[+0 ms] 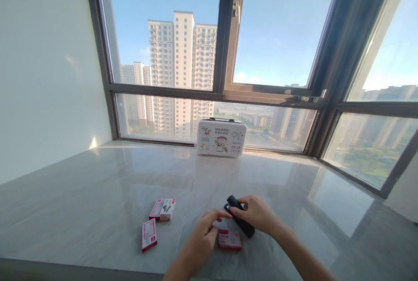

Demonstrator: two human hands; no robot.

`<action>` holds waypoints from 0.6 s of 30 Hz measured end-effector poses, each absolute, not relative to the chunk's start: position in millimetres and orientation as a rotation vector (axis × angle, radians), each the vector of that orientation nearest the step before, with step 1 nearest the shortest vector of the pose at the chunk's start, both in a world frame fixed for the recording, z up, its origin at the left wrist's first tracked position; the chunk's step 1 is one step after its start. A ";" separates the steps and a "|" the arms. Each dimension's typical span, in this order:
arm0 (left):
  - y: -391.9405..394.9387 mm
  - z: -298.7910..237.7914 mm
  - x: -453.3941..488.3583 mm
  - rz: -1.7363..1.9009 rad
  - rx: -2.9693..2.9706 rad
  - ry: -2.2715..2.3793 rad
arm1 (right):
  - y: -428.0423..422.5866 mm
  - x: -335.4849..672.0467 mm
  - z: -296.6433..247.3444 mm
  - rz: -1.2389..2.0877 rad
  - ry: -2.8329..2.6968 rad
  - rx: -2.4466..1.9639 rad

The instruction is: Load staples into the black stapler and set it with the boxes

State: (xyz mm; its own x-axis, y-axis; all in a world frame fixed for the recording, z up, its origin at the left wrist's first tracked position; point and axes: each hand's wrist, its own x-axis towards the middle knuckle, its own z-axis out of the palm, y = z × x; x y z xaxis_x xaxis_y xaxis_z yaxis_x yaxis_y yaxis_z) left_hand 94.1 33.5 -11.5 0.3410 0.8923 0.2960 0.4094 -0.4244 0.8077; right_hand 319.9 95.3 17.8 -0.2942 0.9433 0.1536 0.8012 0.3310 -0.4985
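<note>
My right hand [256, 212] is wrapped round a black stapler [239, 221], holding it just above the grey marble sill [98, 194]. My left hand [204, 228] has its fingers bent, with the fingertips touching the stapler's near end. Whether the left hand pinches anything small is hidden. A red and white staple box [229, 239] lies flat right under both hands.
Two more red and white staple boxes lie to the left, one [163, 209] further back and one [149, 234] near the front edge. A white case with cartoon prints [221, 137] stands against the window [267, 54]. A white wall [42, 67] bounds the left.
</note>
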 end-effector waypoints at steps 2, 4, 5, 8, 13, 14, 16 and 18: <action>26.8 -11.5 102.4 0.915 2.053 0.979 | 91.0 331.3 1.1 0.826 -1.996 -1.474; 22.6 -8.7 100.5 0.810 2.154 0.926 | 82.0 339.1 -11.7 1.116 -1.788 -1.392; 21.5 -6.3 95.2 0.775 2.196 0.947 | 76.0 341.6 -15.8 1.189 -1.707 -1.370; 21.2 1.4 69.0 0.746 2.243 1.135 | 54.8 342.9 -19.9 1.242 -1.620 -1.358; 20.9 1.5 48.9 0.730 2.172 1.282 | 32.4 317.2 -19.5 1.324 -1.605 -1.237; 20.0 -0.6 52.5 0.733 2.162 1.280 | 31.8 309.5 -20.5 1.339 -1.587 -1.177; 17.4 -4.7 63.2 0.741 2.141 1.287 | 33.0 296.1 -23.5 1.365 -1.555 -1.072; 14.0 -7.8 71.4 0.749 2.119 1.295 | 35.1 287.9 -26.8 1.382 -1.540 -1.058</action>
